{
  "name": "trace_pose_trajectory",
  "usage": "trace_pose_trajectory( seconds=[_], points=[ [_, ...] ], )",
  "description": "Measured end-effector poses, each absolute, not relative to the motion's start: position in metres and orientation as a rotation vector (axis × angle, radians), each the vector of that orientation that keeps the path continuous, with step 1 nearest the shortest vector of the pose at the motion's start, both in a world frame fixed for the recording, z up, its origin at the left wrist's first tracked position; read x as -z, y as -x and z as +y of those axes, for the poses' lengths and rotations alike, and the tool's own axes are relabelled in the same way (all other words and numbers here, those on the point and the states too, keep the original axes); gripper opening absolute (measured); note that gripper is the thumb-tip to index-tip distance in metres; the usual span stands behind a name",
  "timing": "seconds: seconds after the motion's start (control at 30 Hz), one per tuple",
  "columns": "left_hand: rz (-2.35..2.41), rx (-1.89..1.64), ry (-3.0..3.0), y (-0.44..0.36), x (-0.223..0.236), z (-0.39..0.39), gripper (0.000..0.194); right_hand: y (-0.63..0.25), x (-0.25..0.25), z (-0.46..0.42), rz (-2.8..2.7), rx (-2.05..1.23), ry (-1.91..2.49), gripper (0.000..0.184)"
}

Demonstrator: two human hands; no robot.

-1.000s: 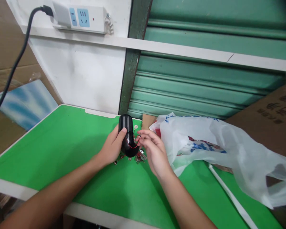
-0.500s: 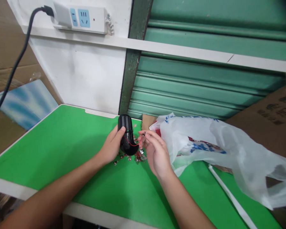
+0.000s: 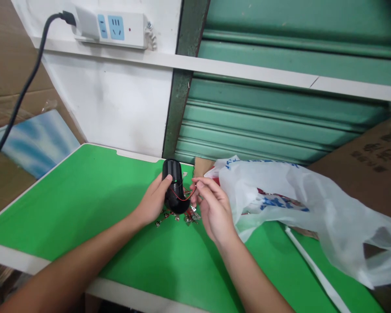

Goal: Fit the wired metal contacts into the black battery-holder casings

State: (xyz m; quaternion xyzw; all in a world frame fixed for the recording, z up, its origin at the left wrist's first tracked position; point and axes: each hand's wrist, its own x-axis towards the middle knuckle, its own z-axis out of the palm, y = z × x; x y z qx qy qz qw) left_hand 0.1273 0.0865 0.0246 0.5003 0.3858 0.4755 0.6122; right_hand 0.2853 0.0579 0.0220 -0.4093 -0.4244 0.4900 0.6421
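Note:
My left hand [image 3: 154,198] is closed round a glossy black rounded plastic housing [image 3: 173,171], thumb on its top face. From the housing a thin red and black wire [image 3: 183,199] curves over to my right hand [image 3: 215,204]. The thumb and forefinger of that hand pinch the wire's end; what sits at its tip is mostly hidden by the fingers. On the green tabletop under and beside the housing lie several small metal parts with red wires [image 3: 191,216], partly covered by the housing.
A translucent plastic bag [image 3: 280,182] spreads over the right of the green table [image 3: 68,195], beside a white strip [image 3: 316,267]. Behind stands a green shutter [image 3: 263,117]. A power strip [image 3: 114,30] with a black cable [image 3: 26,82] is up left; a cardboard box [image 3: 371,156] is at right.
The right fingers have closed more over the wire's end, covering the small part that showed at its tip. The black housing has shifted slightly down and right in view.

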Motion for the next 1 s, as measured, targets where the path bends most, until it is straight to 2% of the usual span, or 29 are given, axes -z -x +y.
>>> trace_pose_trajectory(
  seconds=[0.3, 0.53, 0.77, 1.0],
  points=[
    [0.894, -1.096, -1.155, -0.128, -0.025, 0.087, 0.060, -0.284, -0.024, 0.059, -0.909, -1.137, 0.924, 0.030],
    [1.005, -1.100, -1.507, -0.121, -0.021, 0.081, 0.049, -0.286, -0.013, 0.063, -0.920, -1.165, 1.145, 0.036],
    [0.991, -1.044, -1.690, -0.118, -0.015, 0.082, 0.051, -0.283, -0.013, 0.059, -1.123, -0.667, 1.235, 0.031],
    [0.974, -0.986, -1.757, -0.120, -0.023, 0.077, 0.050, -0.283, -0.007, 0.058, -1.313, -0.477, 1.298, 0.019]
  ],
)
